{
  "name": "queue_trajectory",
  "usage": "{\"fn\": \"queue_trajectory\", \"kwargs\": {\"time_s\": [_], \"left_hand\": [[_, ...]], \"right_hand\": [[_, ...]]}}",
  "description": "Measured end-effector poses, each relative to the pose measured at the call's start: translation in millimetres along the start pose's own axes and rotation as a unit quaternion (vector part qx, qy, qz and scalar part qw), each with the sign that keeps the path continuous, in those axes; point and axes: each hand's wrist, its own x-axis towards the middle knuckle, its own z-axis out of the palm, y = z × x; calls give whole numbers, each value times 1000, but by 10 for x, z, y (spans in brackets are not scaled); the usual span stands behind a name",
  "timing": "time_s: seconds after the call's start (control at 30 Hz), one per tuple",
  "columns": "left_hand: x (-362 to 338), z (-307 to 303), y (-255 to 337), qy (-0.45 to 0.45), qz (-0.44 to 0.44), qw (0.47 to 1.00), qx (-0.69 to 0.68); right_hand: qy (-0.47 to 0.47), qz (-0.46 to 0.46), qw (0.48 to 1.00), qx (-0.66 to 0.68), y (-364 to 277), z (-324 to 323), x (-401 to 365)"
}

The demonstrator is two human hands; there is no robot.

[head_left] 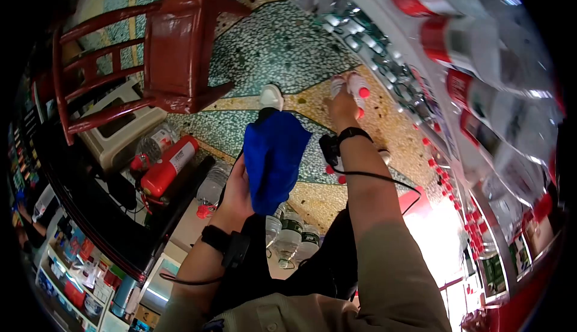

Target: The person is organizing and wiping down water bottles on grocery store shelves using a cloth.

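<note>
My left hand (238,189) is closed on a blue cloth (275,161), which drapes over the fingers and hides most of them. Lower down and farther out, my right hand (342,107) reaches toward the floor and grips a small plastic bottle (338,84). A second small bottle with a red cap (359,84) stands right beside it, and another red cap shows just below. Part of the right hand's grip is hidden behind the hand itself. Each wrist wears a dark strap with a device and cable.
A red wooden chair (174,55) and a beige plastic stool (120,124) stand at the left, near a red fire extinguisher (170,165). Large water bottles (288,236) sit between my legs. At the right rise shrink-wrapped bottles (475,37) and rows of red-capped bottles.
</note>
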Motion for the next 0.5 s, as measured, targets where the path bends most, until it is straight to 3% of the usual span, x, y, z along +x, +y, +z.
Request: {"fn": "queue_trajectory", "kwargs": {"time_s": [0.07, 0.2, 0.37, 0.5], "left_hand": [[-14, -166, 81, 14, 23, 1000, 6], [-149, -199, 65, -26, 27, 999, 19], [-342, -32, 20, -41, 66, 993, 88], [-481, 233, -35, -52, 81, 981, 171]], "right_hand": [[-43, 48, 998, 22, -70, -80, 97], [-71, -18, 996, -52, 1, -542, -233], [58, -70, 994, 54, 262, -1460, -1513], [169, -149, 952, 208, 248, -2552, -2732]]}}
